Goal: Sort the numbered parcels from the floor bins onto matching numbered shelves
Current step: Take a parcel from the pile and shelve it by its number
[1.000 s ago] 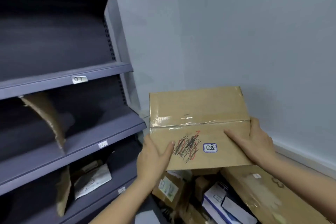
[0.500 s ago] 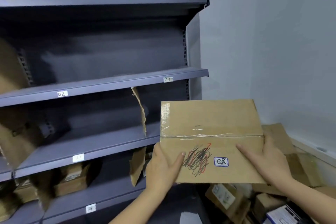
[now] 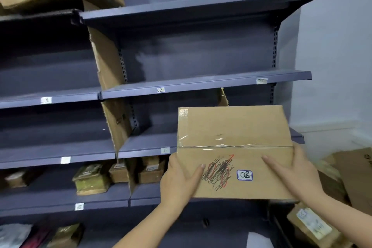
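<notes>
A person holds a taped cardboard parcel (image 3: 233, 147) up in front of the blue shelving unit (image 3: 201, 84), both hands gripping it. The left hand (image 3: 179, 181) clasps its near left corner, thumb lying on top; the right hand (image 3: 291, 173) clasps the right edge. A label reading 08 (image 3: 244, 175) sits beside a scribbled-out mark (image 3: 218, 173). Shelf tags read 01 (image 3: 261, 80) and 02 (image 3: 160, 90). Small boxes (image 3: 90, 179) rest on a lower shelf.

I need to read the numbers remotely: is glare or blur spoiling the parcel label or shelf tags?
Head view: the parcel label 08 reads sharply; glare streaks only the clear tape above it. Shelf tags 01 and 02 are soft but legible; tags further left blur, and shelf edges bow from wide-angle distortion.
</notes>
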The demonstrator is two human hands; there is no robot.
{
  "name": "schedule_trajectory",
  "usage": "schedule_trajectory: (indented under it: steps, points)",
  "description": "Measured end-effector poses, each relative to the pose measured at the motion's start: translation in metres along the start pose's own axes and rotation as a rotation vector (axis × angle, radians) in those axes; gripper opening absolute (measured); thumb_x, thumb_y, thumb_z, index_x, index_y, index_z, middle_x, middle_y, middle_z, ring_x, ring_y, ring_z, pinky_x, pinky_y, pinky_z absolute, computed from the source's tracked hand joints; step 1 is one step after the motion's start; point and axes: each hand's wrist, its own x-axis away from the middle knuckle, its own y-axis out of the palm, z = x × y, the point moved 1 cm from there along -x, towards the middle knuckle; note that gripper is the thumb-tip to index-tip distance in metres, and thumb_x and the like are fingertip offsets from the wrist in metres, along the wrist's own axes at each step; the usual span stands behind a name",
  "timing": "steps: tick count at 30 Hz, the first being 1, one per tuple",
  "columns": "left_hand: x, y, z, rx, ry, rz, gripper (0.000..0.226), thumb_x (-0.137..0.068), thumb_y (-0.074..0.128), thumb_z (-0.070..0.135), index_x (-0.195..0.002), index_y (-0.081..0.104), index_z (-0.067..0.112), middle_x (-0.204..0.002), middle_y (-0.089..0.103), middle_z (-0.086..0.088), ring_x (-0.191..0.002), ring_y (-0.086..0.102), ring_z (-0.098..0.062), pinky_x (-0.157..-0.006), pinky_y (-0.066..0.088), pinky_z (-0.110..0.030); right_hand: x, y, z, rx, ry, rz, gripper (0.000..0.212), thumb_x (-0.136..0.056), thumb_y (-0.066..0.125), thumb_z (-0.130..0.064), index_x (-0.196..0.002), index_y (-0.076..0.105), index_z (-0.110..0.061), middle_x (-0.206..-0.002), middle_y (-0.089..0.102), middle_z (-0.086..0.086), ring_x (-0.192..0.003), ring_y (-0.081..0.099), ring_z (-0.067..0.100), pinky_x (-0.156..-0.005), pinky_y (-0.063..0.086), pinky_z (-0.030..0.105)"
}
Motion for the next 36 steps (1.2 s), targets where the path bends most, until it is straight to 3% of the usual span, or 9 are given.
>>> schedule_trajectory:
  steps: [5,9,16,20,25,36]
  points:
    - [0.007,-0.054,-0.038,0.015,-0.076,0.063,0.052,-0.081,0.062,0.061,-0.105,0.03,0.026,-0.11,0.051,0.008,-0.106,0.058,-0.021,-0.074,0.043,-0.031,0.02,0.042,-0.045,-0.012,-0.073,-0.077,0.082,-0.072,0.067,-0.069,-0.134,0.034,-0.027,-0.103,0.055,-0.005,-0.093,0.054,0.027,-0.075,0.038,0.037]
    - [0.014,-0.093,-0.072,-0.026,-0.137,0.145,0.049,-0.082,0.062,0.058,-0.103,0.029,0.027,-0.104,0.047,0.012,-0.104,0.059,-0.022,-0.073,0.04,-0.031,0.034,0.082,-0.077,-0.049,-0.119,-0.17,0.093,-0.057,0.054,-0.081,-0.132,0.031,-0.03,-0.101,0.056,-0.007,-0.092,0.057,0.025,-0.075,0.045,0.039]
    - [0.032,-0.152,-0.129,-0.087,-0.27,0.287,0.049,-0.083,0.061,0.058,-0.105,0.031,0.026,-0.109,0.057,0.007,-0.097,0.06,-0.023,-0.071,0.043,-0.032,0.055,0.157,-0.13,-0.092,-0.211,-0.32,0.075,-0.076,0.069,-0.06,-0.133,0.031,-0.029,-0.104,0.055,-0.005,-0.101,0.057,0.031,-0.08,0.043,0.042]
    - [0.035,-0.183,-0.163,-0.111,-0.339,0.37,0.045,-0.084,0.056,0.061,-0.102,0.033,0.027,-0.107,0.058,0.008,-0.096,0.061,-0.022,-0.077,0.048,-0.037,0.063,0.205,-0.16,-0.115,-0.274,-0.411,0.077,-0.074,0.068,-0.066,-0.132,0.032,-0.03,-0.105,0.058,-0.005,-0.095,0.057,0.027,-0.079,0.044,0.04]
    - [0.032,-0.217,-0.195,-0.169,-0.397,0.457,0.043,-0.087,0.052,0.061,-0.103,0.031,0.028,-0.105,0.056,0.011,-0.087,0.055,-0.014,-0.065,0.039,-0.032,0.07,0.264,-0.202,-0.157,-0.368,-0.528,0.087,-0.061,0.053,-0.078,-0.131,0.031,-0.031,-0.103,0.055,-0.01,-0.09,0.052,0.02,-0.074,0.042,0.037]
    - [0.054,-0.273,-0.268,-0.29,-0.635,0.705,0.045,-0.086,0.054,0.06,-0.104,0.035,0.023,-0.114,0.06,-0.002,-0.101,0.061,-0.031,-0.078,0.049,-0.04,0.103,0.398,-0.282,-0.256,-0.586,-0.779,0.076,-0.075,0.068,-0.064,-0.132,0.035,-0.026,-0.119,0.06,-0.001,-0.109,0.058,0.03,-0.076,0.04,0.036]
